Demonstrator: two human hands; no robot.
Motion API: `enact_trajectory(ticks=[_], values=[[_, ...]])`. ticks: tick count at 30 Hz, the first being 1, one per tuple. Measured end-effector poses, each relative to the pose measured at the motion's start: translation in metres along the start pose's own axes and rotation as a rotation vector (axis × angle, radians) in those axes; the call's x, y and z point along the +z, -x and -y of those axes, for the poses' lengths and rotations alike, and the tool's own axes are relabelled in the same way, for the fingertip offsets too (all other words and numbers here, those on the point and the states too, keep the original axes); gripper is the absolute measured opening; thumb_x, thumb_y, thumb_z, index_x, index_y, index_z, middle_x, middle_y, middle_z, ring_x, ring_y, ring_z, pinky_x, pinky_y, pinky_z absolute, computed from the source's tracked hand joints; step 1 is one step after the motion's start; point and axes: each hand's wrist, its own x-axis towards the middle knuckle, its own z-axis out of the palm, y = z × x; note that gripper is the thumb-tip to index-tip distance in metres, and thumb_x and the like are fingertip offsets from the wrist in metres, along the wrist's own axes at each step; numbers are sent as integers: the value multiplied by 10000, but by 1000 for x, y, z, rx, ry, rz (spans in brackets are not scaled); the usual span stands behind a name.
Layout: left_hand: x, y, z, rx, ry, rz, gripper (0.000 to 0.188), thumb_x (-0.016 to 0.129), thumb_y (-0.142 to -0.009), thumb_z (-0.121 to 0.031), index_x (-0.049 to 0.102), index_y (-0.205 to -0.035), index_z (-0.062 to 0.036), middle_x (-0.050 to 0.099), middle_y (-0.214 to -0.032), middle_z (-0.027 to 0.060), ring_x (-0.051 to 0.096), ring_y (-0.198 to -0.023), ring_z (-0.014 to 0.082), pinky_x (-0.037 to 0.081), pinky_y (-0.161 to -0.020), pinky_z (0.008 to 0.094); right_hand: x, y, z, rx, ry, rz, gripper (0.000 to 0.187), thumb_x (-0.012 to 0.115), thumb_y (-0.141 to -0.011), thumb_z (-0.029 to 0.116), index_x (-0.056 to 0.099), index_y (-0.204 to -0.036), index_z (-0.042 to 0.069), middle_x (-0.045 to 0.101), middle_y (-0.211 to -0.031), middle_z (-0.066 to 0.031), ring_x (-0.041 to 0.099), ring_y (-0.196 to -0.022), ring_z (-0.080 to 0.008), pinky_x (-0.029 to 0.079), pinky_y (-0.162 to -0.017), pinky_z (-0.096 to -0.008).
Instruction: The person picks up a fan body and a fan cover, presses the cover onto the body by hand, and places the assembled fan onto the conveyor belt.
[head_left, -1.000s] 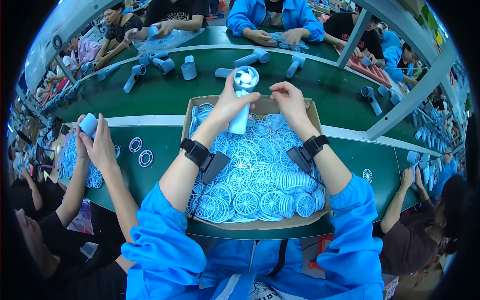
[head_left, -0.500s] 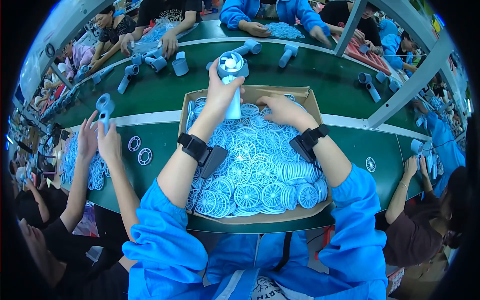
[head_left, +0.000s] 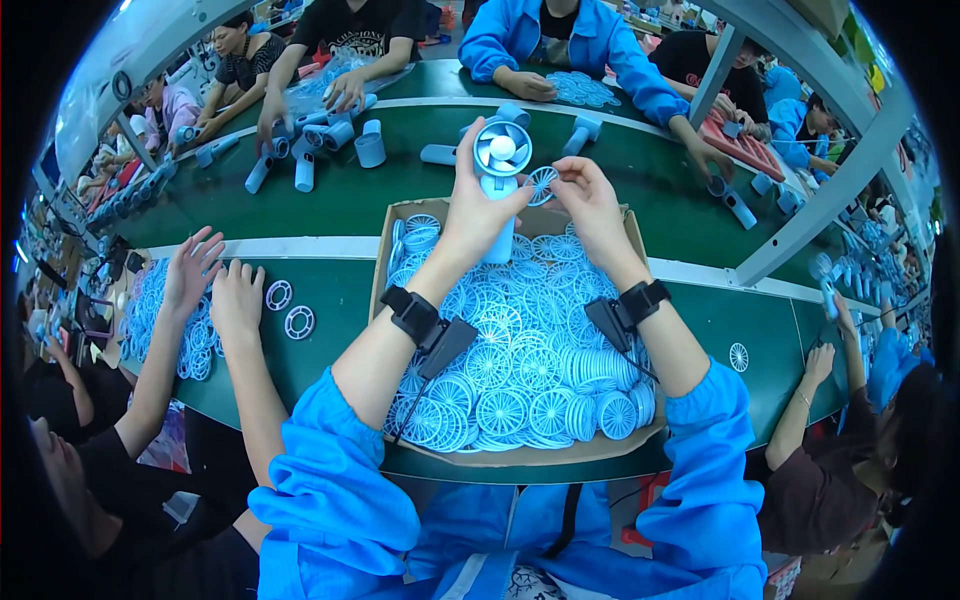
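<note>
My left hand (head_left: 480,215) is closed around the handle of a light blue handheld fan (head_left: 502,150), its round head up and its blades facing me with no cover over them. Close beside the fan head, my right hand (head_left: 592,205) pinches a round spoked fan grille (head_left: 541,186) between thumb and fingers. Grille and fan head are very near each other; whether they touch I cannot tell. Below both hands stands an open cardboard box (head_left: 636,240) filled with many loose blue grilles (head_left: 500,365), some of them stacked on edge at the right.
Several fan bodies (head_left: 370,145) lie on the green conveyor (head_left: 330,205) beyond the box. Two pale rings (head_left: 299,322) lie left of the box, a single grille (head_left: 738,357) right of it. A co-worker's hands (head_left: 205,285) are at the left; a metal post (head_left: 815,190) slants at the right.
My right hand has come up out of the box with a grille, to the fan's side. The fan has shifted slightly right. The left co-worker's hand no longer holds a fan part.
</note>
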Motion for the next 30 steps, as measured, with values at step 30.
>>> enact_trajectory(ticks=[30], values=[[-2, 0, 19, 150, -144, -169, 816, 648, -833, -86, 135, -1468, -97, 489, -1263, 173, 569, -1079, 239, 495, -840, 313, 19, 13, 23, -802, 883, -99, 425, 733, -719, 64, 620, -1127, 20, 543, -1217, -145, 560, -1047, -302, 478, -882, -366]])
